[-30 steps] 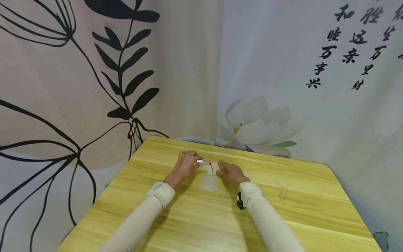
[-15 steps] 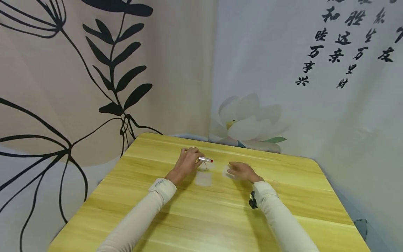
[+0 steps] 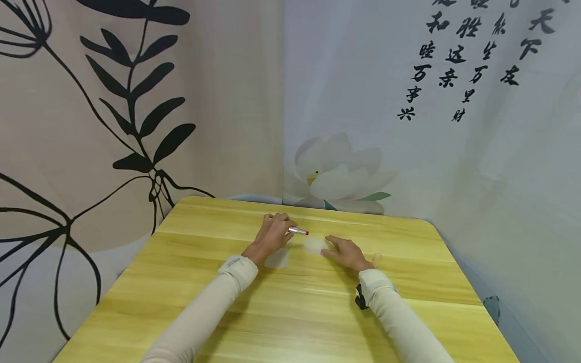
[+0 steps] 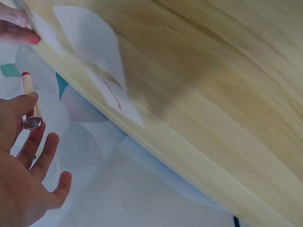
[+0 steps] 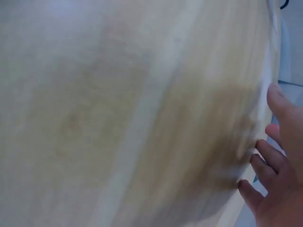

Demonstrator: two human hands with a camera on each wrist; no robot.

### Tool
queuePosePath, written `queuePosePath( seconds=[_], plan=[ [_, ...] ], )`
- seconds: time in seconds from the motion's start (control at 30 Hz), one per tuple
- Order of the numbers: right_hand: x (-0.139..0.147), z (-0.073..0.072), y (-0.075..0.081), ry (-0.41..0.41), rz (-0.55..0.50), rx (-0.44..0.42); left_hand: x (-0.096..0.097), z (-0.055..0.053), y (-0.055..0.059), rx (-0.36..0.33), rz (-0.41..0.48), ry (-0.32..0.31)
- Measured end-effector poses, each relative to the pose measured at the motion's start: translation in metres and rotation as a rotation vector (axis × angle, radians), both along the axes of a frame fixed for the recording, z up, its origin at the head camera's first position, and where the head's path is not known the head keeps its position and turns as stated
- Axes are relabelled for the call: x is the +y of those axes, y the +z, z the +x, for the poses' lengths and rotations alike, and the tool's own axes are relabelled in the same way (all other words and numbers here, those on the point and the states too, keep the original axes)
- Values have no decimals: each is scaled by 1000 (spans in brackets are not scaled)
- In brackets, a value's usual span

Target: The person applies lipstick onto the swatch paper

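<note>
My left hand [image 3: 272,234] pinches a silver lipstick [image 3: 298,231] between thumb and finger, its red tip pointing right. The other fingers spread loosely in the left wrist view. A white paper square with a wavy red line [image 4: 113,101] lies under this hand, hidden from the head view. Nearer me, a blank paper square [image 3: 278,259] is partly covered by the same hand. My right hand [image 3: 346,252] rests at the right edge of another blank paper square [image 3: 314,245], thumb and forefinger apart. The lipstick tip overlaps that square's far left corner in the head view.
A small see-through piece [image 3: 376,259] lies on the wooden table [image 3: 281,312], just beyond my right hand. The table's back edge runs close behind both hands, with a printed curtain [image 3: 240,126] hanging behind it.
The lipstick tip has left the red line, and my left hand has shifted right over the marked square. My right hand has moved right to another square. The head view has turned right.
</note>
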State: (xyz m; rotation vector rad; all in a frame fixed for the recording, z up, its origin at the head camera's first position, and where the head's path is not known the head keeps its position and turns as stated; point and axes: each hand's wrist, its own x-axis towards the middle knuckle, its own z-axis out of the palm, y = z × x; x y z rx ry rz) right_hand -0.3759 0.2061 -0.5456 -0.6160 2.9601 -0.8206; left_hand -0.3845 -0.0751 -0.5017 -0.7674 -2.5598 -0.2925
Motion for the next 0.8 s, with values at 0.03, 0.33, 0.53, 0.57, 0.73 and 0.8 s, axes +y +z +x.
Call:
queuePosePath(
  seconds=[0.03, 0.33, 0.53, 0.57, 0.73, 0.8],
  plan=[
    [-2, 0, -1, -2, 8, 12, 3, -1, 0, 0, -12, 4],
    [1, -7, 1, 35, 71, 11, 29, -9, 0, -50, -112, 37],
    [10, -11, 8, 63, 80, 11, 39, -18, 0, -8, -131, 40],
    [10, -11, 9, 64, 85, 3, 41, -19, -2, -8, -130, 37],
    [10, -10, 12, 80, 107, -73, 44, -21, -14, -45, -148, 37],
    [10, -9, 12, 87, 107, -87, 45, -23, -18, -43, -149, 37]
  ],
)
